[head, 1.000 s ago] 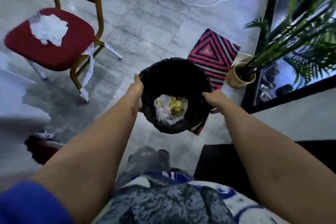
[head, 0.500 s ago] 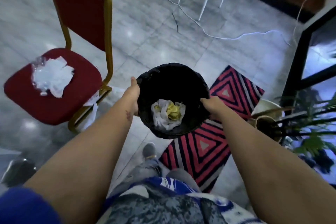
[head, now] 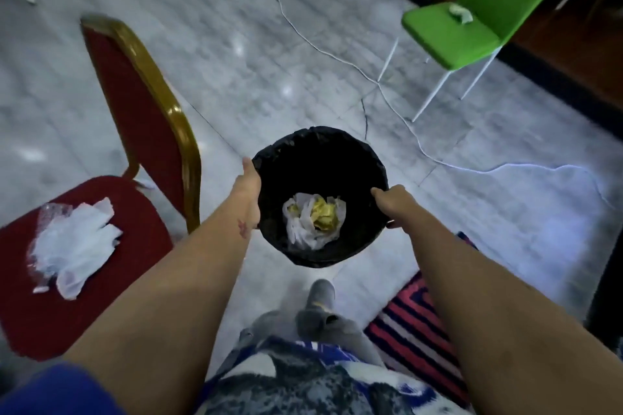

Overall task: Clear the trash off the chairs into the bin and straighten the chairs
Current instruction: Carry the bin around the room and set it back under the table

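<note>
I hold a black bin (head: 320, 152) lined with a dark bag in front of me, above the floor. My left hand (head: 248, 185) grips its left rim and my right hand (head: 392, 200) grips its right rim. Crumpled white and yellow trash (head: 315, 217) lies at the bottom of the bin. A red chair with a gold frame (head: 141, 111) stands at my left, with white tissue and clear plastic trash (head: 72, 244) on its seat. A green chair (head: 472, 27) stands at the far right with a small pale scrap (head: 460, 13) on its seat.
A white cable (head: 397, 108) trails across the grey marble floor between the two chairs. A red, black and white striped mat (head: 418, 327) lies at my lower right. My foot (head: 318, 308) is below the bin. A dark wooden wall base runs along the top right.
My view has swung up and left as I walk with the bin. The plant and basket have left the frame, and the green chair's seat with its scrap has come into view.
</note>
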### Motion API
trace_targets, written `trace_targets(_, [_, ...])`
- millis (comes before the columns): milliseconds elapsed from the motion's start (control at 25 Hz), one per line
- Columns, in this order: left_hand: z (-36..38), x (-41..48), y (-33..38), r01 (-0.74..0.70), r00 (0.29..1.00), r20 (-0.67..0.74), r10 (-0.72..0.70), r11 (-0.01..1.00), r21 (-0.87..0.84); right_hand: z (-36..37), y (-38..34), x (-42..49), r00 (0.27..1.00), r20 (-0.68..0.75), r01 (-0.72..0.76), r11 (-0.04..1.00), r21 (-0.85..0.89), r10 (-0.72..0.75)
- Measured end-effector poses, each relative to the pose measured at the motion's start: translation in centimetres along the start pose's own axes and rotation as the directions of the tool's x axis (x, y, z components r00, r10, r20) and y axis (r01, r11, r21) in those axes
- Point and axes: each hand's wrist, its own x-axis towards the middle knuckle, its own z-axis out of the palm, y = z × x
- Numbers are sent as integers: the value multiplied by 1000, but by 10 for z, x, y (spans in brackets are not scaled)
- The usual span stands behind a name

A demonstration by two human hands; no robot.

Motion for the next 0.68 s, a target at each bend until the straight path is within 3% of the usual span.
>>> trace_targets(120, [14, 67, 55, 23, 999, -32, -24, 999, -42, -22, -66, 60, 999, -1, 44, 999, -31, -44])
trace_targets(240, [19, 60, 128, 32, 995, -87, -45, 989, -144, -34, -139, 123, 997, 33, 72, 997, -42, -71])
trace_targets(440, [20, -4, 270, 63, 994, -63, -89, 940, -336, -30, -262, 222, 989, 111, 105, 991, -88, -95])
trace_targets(680, [-30, 33, 401, 24, 993, -87, -73, 881, -473, 0, -432, 305, 964, 220, 182, 973, -139, -149])
